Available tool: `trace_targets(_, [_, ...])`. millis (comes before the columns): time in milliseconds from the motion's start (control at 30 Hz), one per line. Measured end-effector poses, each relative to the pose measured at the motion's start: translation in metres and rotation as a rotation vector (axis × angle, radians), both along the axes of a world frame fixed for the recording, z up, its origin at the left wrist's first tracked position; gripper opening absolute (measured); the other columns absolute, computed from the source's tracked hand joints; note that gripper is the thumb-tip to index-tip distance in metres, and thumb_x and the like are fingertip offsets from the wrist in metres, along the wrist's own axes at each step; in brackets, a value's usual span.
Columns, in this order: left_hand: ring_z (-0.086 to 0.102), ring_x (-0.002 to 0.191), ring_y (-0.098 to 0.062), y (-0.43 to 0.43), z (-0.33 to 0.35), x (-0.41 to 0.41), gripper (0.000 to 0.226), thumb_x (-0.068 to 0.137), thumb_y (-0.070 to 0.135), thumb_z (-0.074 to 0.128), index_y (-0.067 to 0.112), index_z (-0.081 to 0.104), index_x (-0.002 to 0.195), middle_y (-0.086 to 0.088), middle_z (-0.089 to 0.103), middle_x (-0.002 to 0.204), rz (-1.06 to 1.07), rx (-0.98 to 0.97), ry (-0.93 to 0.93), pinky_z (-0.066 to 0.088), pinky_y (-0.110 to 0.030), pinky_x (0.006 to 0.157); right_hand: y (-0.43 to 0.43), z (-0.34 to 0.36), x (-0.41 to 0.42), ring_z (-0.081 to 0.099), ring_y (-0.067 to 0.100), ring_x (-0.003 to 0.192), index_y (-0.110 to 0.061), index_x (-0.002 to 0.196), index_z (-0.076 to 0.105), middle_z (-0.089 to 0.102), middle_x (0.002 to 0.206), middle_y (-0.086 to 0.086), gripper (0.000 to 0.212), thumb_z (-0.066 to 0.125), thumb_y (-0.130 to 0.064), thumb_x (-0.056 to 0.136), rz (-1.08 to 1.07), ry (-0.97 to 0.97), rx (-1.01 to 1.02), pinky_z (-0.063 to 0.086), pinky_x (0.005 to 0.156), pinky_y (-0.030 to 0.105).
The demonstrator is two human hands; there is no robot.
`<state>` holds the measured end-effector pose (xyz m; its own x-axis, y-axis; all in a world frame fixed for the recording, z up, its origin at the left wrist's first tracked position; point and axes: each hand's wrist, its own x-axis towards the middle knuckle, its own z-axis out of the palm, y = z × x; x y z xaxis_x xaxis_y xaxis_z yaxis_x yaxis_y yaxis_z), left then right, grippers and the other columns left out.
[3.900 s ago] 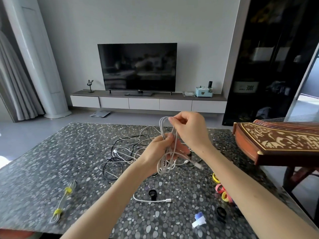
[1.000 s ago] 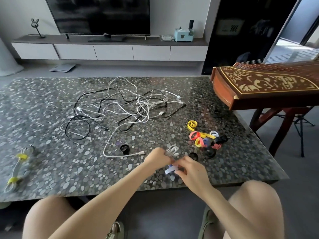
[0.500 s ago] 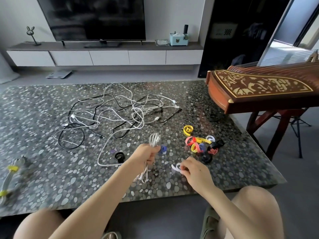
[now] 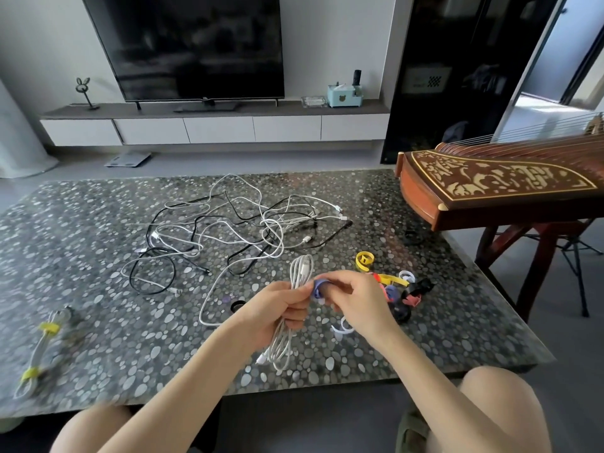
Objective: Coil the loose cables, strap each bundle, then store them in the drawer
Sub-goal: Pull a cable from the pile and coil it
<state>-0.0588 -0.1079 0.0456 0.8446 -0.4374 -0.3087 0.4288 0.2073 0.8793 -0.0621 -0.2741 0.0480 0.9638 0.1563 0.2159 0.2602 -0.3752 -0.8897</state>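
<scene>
Item: white coil (image 4: 302, 268), held over the table's near half, gripped in my left hand (image 4: 277, 310). My right hand (image 4: 356, 299) pinches a blue strap (image 4: 318, 287) against it.
Done: one strapped bundle (image 4: 39, 351), 9 o'clock.
Left: tangle (image 4: 235, 230), 11 o'clock; no drawer in sight.
Spare straps (image 4: 397, 282) crowd 3 o'clock; table edge (image 4: 327, 384) is near at 6.
</scene>
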Motion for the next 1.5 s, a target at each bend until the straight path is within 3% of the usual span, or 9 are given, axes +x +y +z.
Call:
trace_targets(233, [0.025, 0.043, -0.008, 0.019, 0.017, -0.016, 0.033, 0.092, 0.025, 0.06, 0.014, 0.042, 0.067, 0.007, 0.031, 0.05, 0.049, 0.403, -0.136, 0.021, -0.02, 0.043, -0.011, 0.022, -0.007, 0.066, 0.006, 0.062, -0.032, 0.094, 0.074, 0.071, 0.072, -0.017, 0.015, 0.065, -0.021, 0.089, 0.18, -0.026, -0.225, 0.054, 0.059, 0.022])
trace_targets(433, [0.026, 0.041, -0.006, 0.0, 0.025, -0.028, 0.031, 0.091, 0.025, 0.061, 0.014, 0.042, 0.069, 0.01, 0.032, 0.048, 0.297, 0.233, -0.138, 0.024, -0.018, 0.04, 0.028, 0.019, -0.028, 0.06, -0.005, 0.063, -0.023, 0.078, 0.072, 0.069, 0.066, -0.014, 0.016, 0.064, -0.014, 0.089, -0.069, 0.049, 0.403, 0.043, 0.059, 0.007])
trace_targets(600, [0.027, 0.04, -0.005, -0.008, 0.031, -0.029, 0.028, 0.093, 0.023, 0.059, 0.015, 0.049, 0.068, 0.011, 0.032, 0.046, 0.409, 0.122, -0.122, 0.025, -0.017, 0.038, 0.042, 0.015, -0.036, 0.065, 0.001, 0.086, -0.03, 0.086, 0.07, 0.071, 0.089, -0.016, 0.007, 0.069, -0.024, 0.085, -0.159, -0.115, 0.324, 0.048, 0.073, 0.013])
trace_targets(800, [0.026, 0.04, -0.004, -0.002, 0.036, -0.031, 0.033, 0.086, 0.032, 0.066, 0.0, 0.064, 0.094, 0.014, 0.031, 0.044, 0.424, 0.218, -0.16, 0.025, -0.016, 0.039, 0.036, 0.033, -0.027, 0.063, 0.014, 0.072, -0.015, 0.082, 0.062, 0.069, 0.077, -0.001, 0.014, 0.055, -0.012, 0.094, -0.194, -0.06, 0.396, 0.046, 0.068, 0.017])
trace_targets(900, [0.024, 0.042, -0.006, 0.002, 0.044, -0.03, 0.031, 0.086, 0.036, 0.064, 0.005, 0.066, 0.081, 0.011, 0.028, 0.047, 0.417, 0.18, -0.223, 0.024, -0.017, 0.04, 0.035, 0.04, -0.03, 0.056, 0.001, 0.053, -0.014, 0.086, 0.06, 0.062, 0.061, -0.012, 0.013, 0.052, -0.011, 0.096, 0.016, 0.014, 0.257, 0.04, 0.053, 0.008])
trace_targets(1033, [0.026, 0.041, -0.007, 0.004, 0.048, -0.029, 0.027, 0.088, 0.022, 0.065, 0.016, 0.064, 0.062, 0.012, 0.036, 0.042, 0.481, 0.241, -0.309, 0.025, -0.017, 0.04, 0.037, 0.035, -0.035, 0.05, 0.006, 0.045, -0.015, 0.087, 0.063, 0.055, 0.049, -0.007, 0.013, 0.054, -0.019, 0.096, 0.078, 0.095, 0.172, 0.04, 0.048, 0.016])
trace_targets(1200, [0.024, 0.043, -0.008, 0.007, 0.047, -0.029, 0.041, 0.089, 0.019, 0.064, 0.024, 0.062, 0.049, 0.01, 0.032, 0.045, 0.53, 0.292, -0.332, 0.023, -0.02, 0.042, 0.025, 0.038, -0.038, 0.048, 0.013, 0.037, -0.019, 0.071, 0.069, 0.049, 0.042, 0.0, 0.03, 0.059, -0.04, 0.09, 0.093, 0.285, 0.134, 0.045, 0.057, 0.015])
trace_targets(1367, [0.028, 0.044, -0.007, 0.012, 0.043, -0.029, 0.026, 0.085, 0.034, 0.068, 0.017, 0.059, 0.068, 0.01, 0.036, 0.049, 0.427, 0.475, -0.365, 0.028, -0.02, 0.048, 0.014, 0.051, -0.043, 0.038, 0.011, 0.037, -0.025, 0.077, 0.073, 0.05, 0.043, -0.008, 0.017, 0.063, -0.025, 0.09, 0.003, 0.175, 0.161, 0.036, 0.041, 0.021])
trace_targets(1500, [0.025, 0.05, -0.011, 0.015, 0.049, -0.033, 0.051, 0.083, 0.065, 0.043, 0.016, 0.057, 0.08, 0.008, 0.031, 0.056, 0.244, 0.46, -0.338, 0.025, -0.023, 0.053, 0.006, 0.072, -0.038, 0.029, 0.013, 0.042, -0.033, 0.088, 0.075, 0.038, 0.043, -0.008, 0.011, 0.064, -0.031, 0.086, -0.123, -0.035, 0.423, 0.028, 0.041, 0.029])
